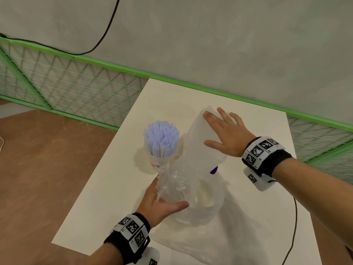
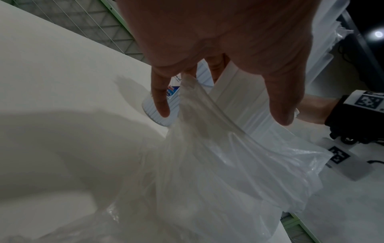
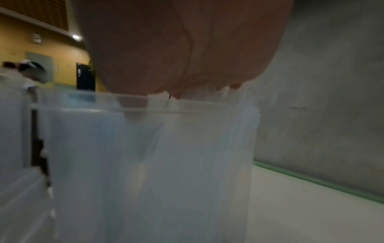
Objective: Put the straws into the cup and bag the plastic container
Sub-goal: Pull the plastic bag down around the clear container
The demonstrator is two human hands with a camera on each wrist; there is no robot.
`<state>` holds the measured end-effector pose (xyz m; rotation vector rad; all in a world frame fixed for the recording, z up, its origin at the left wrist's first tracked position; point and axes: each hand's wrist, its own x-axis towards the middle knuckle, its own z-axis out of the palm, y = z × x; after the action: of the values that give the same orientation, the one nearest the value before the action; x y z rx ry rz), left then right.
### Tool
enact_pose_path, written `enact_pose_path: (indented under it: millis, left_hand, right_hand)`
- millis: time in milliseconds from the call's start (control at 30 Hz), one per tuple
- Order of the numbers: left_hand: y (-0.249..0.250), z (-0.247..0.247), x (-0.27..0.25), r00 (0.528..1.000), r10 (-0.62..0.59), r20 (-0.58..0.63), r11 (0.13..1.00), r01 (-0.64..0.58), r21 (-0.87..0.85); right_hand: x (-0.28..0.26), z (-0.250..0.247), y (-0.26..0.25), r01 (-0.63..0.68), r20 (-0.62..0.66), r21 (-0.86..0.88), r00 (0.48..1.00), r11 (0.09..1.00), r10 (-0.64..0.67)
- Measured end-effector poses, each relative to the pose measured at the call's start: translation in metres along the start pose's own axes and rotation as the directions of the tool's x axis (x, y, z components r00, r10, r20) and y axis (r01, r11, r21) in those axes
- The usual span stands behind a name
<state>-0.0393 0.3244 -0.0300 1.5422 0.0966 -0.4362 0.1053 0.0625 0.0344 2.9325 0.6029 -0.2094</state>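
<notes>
A cup [image 1: 158,162] full of pale blue straws [image 1: 161,136] stands upright on the white table [image 1: 114,188]. Right of it a tall translucent plastic container [image 1: 198,142] stands tilted with its lower end inside the mouth of a clear plastic bag [image 1: 193,205]. My right hand [image 1: 223,131] lies flat on the container's upper end with its fingers spread. My left hand [image 1: 162,201] grips the bunched bag edge beside the cup, thumb out along the bag. In the left wrist view the bag [image 2: 218,164] runs up between my fingers, with the cup base [image 2: 146,108] and container [image 2: 239,102] behind. The right wrist view shows my palm [image 3: 176,49] on the container [image 3: 155,164].
A green mesh fence [image 1: 76,83] runs along the table's far edge before a grey wall. A black cable [image 1: 292,236] crosses the table's right side. Brown floor [image 1: 47,169] lies to the left. A person [image 3: 27,74] stands far off in the right wrist view.
</notes>
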Motion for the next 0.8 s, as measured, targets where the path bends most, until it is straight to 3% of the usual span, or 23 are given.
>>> enact_pose_path:
  millis: [100, 167, 333, 433, 600, 700, 800]
  left_hand:
    - [0.000, 0.000, 0.001, 1.000, -0.008, -0.004, 1.000, 0.008, -0.022]
    - [0.001, 0.001, 0.001, 1.000, -0.013, -0.003, 1.000, 0.013, -0.021]
    - [0.002, 0.000, 0.001, 1.000, -0.027, -0.010, 0.999, 0.027, -0.027]
    - [0.001, 0.000, 0.002, 1.000, -0.024, -0.012, 0.999, 0.023, -0.043]
    - [0.002, 0.000, 0.003, 1.000, -0.004, -0.014, 1.000, 0.003, -0.029]
    - [0.002, 0.000, 0.003, 1.000, 0.012, -0.017, 1.000, -0.012, 0.000]
    - [0.005, 0.000, 0.003, 1.000, 0.013, -0.012, 1.000, -0.013, 0.012]
  right_hand:
    - [0.011, -0.006, -0.002, -0.152, -0.085, 0.058, 0.984, 0.987, 0.156]
    - [0.019, -0.005, -0.004, -0.237, -0.067, 0.089, 0.968, 0.967, 0.243]
    - [0.030, -0.001, -0.005, -0.288, -0.096, 0.047, 0.952, 0.957, 0.291]
    - [0.034, -0.008, 0.000, -0.278, -0.107, 0.172, 0.948, 0.945, 0.299]
    - [0.032, 0.001, -0.003, -0.166, -0.055, -0.036, 0.985, 0.985, 0.164]
    - [0.028, -0.006, -0.003, -0.162, -0.014, -0.003, 0.987, 0.987, 0.162]
    - [0.013, -0.024, -0.015, -0.065, -0.224, 0.165, 0.969, 0.984, 0.102]
